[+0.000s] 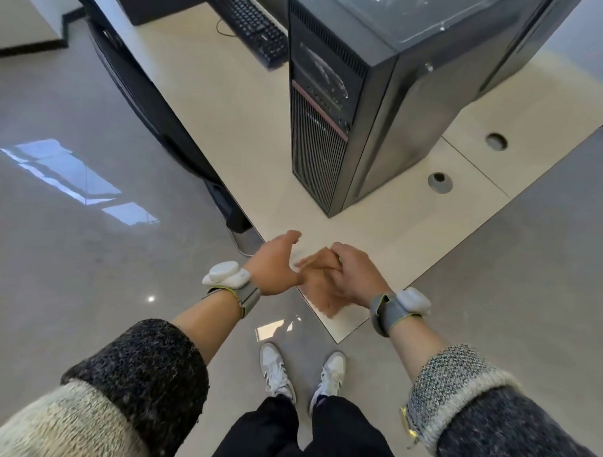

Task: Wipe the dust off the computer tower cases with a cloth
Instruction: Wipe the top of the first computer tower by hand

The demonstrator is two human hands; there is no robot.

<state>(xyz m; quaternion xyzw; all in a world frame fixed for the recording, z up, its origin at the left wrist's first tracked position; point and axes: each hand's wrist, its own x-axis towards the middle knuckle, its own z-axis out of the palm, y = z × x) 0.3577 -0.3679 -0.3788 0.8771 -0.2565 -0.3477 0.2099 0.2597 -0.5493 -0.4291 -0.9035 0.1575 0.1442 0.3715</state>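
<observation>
A dark grey computer tower with a ribbed front and a thin red stripe stands upright on the beige desk. Its top panel shows pale smears. A second dark case stands behind it on the right. At the desk's near corner a tan-orange cloth appears blurred. My right hand lies over the cloth with fingers curled on it. My left hand is beside it, thumb raised, its straight fingers reaching onto the cloth. Both hands are well short of the tower.
A black keyboard and a black box sit at the back of the desk. Two round cable holes lie to the tower's right. A dark panel runs under the desk's left edge. Glossy grey floor surrounds the corner.
</observation>
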